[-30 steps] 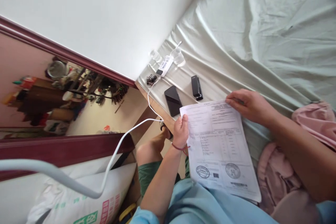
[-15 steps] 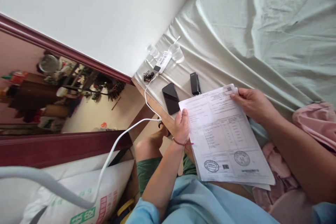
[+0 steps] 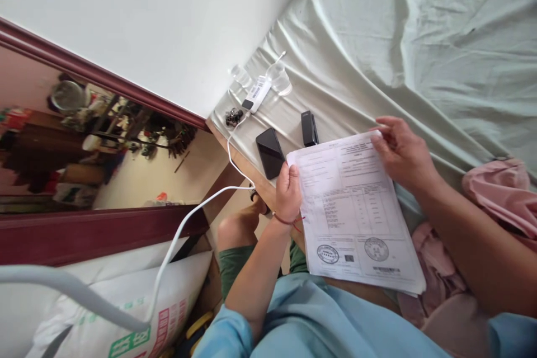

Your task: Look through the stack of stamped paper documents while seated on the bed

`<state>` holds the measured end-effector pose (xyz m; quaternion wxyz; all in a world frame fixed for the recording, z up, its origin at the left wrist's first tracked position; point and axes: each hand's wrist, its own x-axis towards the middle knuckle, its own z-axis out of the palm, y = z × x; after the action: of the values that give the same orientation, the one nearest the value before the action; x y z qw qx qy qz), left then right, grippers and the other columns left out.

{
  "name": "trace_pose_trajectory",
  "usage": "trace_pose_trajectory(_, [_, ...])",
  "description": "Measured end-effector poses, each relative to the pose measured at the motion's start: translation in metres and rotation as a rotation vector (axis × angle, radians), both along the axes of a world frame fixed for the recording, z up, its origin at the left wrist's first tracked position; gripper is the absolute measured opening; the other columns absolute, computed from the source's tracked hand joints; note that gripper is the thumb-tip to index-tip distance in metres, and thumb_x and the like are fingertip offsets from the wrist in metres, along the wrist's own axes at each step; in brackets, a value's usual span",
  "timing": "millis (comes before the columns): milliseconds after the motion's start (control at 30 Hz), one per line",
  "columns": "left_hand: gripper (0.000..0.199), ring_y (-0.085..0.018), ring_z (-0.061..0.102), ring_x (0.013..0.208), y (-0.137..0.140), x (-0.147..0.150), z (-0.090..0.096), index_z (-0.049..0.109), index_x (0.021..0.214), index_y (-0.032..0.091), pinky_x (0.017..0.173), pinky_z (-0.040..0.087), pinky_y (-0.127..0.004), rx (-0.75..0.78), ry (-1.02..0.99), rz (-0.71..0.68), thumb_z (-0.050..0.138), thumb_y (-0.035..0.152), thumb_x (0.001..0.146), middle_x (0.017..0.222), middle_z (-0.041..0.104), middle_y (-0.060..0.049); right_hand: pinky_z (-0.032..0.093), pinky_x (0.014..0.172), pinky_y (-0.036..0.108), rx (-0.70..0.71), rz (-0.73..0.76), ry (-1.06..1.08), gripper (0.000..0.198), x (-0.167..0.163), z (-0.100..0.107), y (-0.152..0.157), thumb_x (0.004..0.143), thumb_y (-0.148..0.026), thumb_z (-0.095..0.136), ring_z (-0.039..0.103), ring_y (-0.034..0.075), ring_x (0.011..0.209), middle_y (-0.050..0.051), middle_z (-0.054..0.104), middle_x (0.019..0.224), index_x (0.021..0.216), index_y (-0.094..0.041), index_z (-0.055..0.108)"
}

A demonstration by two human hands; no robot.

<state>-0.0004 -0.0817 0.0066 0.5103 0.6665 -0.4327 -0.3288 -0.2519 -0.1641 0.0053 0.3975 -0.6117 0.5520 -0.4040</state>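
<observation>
My left hand (image 3: 288, 194) is closed on the left edge of a stack of printed papers (image 3: 339, 179), its thumb lying on top. The top sheet carries a table, two round stamps and a barcode. At the stack's upper right corner is my right hand (image 3: 405, 154), its fingers parted and raised off the sheet; the thumb is close to the corner, and contact there is hard to make out. Just beyond the papers' top edge lies a black stapler (image 3: 309, 128). A dark smartphone (image 3: 271, 152) rests left of the stapler, near my left fingertips.
A white power bank (image 3: 257, 95) with a white cable (image 3: 197, 212) lies near clear plastic cups (image 3: 279, 79) and a dark beaded item (image 3: 233, 117). Pink cloth (image 3: 499, 184) is at the right. A mirror (image 3: 104, 145) and printed white sacks (image 3: 126, 302) are on the left.
My right hand has loosened from the papers' upper right corner, its fingers lifting apart. The stack has shifted slightly up and left in view, still held by my left hand.
</observation>
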Motion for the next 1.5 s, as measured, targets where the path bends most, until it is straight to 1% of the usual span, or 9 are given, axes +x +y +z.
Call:
trace_pose_trajectory(100, [0.045,-0.02,0.067,0.092,0.007,-0.006,0.011,0.066,0.109,0.021,0.086,0.052,-0.032,-0.032,-0.266,-0.086,0.05,0.063,0.102,0.098,0.072,-0.006,0.049,0.111,0.056,-0.397,0.004,0.218,0.041,0.0,0.004,0.0,0.1,-0.036,0.055,0.062,0.034,0.131,0.014,0.069,0.138,0.138,-0.023,0.064])
trace_pose_trajectory(167, [0.044,-0.018,0.063,0.082,0.011,-0.012,0.018,0.063,0.103,0.022,0.077,0.05,-0.03,-0.041,-0.347,-0.136,0.046,0.062,0.104,0.089,0.068,-0.004,0.043,0.117,0.057,-0.516,0.074,0.308,0.035,0.001,0.005,0.001,0.102,-0.034,0.053,0.055,0.034,0.14,0.012,0.073,0.13,0.131,-0.024,0.07])
trace_pose_trajectory(233, [0.042,-0.017,0.06,0.076,0.012,-0.016,0.022,0.059,0.098,0.022,0.073,0.047,-0.029,-0.045,-0.379,-0.159,0.044,0.06,0.105,0.083,0.065,-0.003,0.038,0.12,0.06,-0.535,0.128,0.373,0.028,0.001,0.005,0.002,0.103,-0.033,0.053,0.054,0.033,0.142,0.007,0.078,0.116,0.119,-0.028,0.075])
trace_pose_trajectory(433, [0.036,-0.016,0.056,0.074,0.01,-0.019,0.023,0.053,0.094,0.022,0.072,0.045,-0.028,-0.012,-0.364,-0.136,0.043,0.054,0.107,0.081,0.06,-0.001,0.031,0.121,0.061,-0.513,0.171,0.473,0.028,0.0,0.001,0.004,0.105,-0.034,0.052,0.063,0.03,0.131,0.003,0.079,0.094,0.104,-0.031,0.08])
trace_pose_trajectory(700, [0.034,-0.015,0.057,0.075,0.01,-0.018,0.019,0.053,0.097,0.023,0.072,0.045,-0.028,-0.004,-0.331,-0.136,0.047,0.055,0.106,0.083,0.061,0.0,0.03,0.12,0.058,-0.524,0.171,0.483,0.028,-0.001,-0.002,0.003,0.105,-0.031,0.051,0.065,0.029,0.128,0.002,0.079,0.091,0.097,-0.03,0.078])
trace_pose_trajectory(1133, [0.042,-0.014,0.047,0.068,0.001,-0.024,0.019,0.046,0.085,0.023,0.067,0.038,-0.029,0.036,-0.346,-0.079,0.043,0.059,0.106,0.074,0.049,0.002,0.033,0.117,0.055,-0.478,0.241,0.425,0.033,0.0,0.003,0.003,0.106,-0.032,0.046,0.067,0.027,0.122,0.002,0.077,0.089,0.091,-0.031,0.075])
trace_pose_trajectory(1233, [0.041,-0.014,0.047,0.069,0.001,-0.021,0.014,0.047,0.083,0.023,0.067,0.038,-0.028,0.048,-0.311,-0.069,0.046,0.057,0.105,0.074,0.05,0.002,0.044,0.105,0.052,-0.402,0.225,0.413,0.032,0.0,0.005,0.004,0.104,-0.035,0.047,0.069,0.029,0.109,0.004,0.078,0.091,0.09,-0.03,0.076])
trace_pose_trajectory(1367, [0.043,-0.013,0.044,0.068,-0.003,-0.014,0.004,0.046,0.078,0.022,0.065,0.038,-0.025,0.146,-0.075,-0.027,0.054,0.057,0.101,0.073,0.047,0.003,0.053,0.077,0.042,-0.205,0.15,0.321,0.026,-0.001,0.005,0.003,0.098,-0.039,0.055,0.068,0.025,0.083,0.007,0.075,0.092,0.092,-0.027,0.077])
trace_pose_trajectory(1500, [0.039,-0.011,0.044,0.067,-0.014,-0.009,0.001,0.046,0.076,0.02,0.063,0.039,-0.022,0.215,0.077,0.016,0.059,0.049,0.098,0.073,0.047,0.004,0.055,0.072,0.042,0.01,0.021,0.21,0.029,-0.004,0.005,-0.001,0.09,-0.043,0.066,0.069,0.026,0.077,0.008,0.076,0.093,0.113,-0.026,0.074])
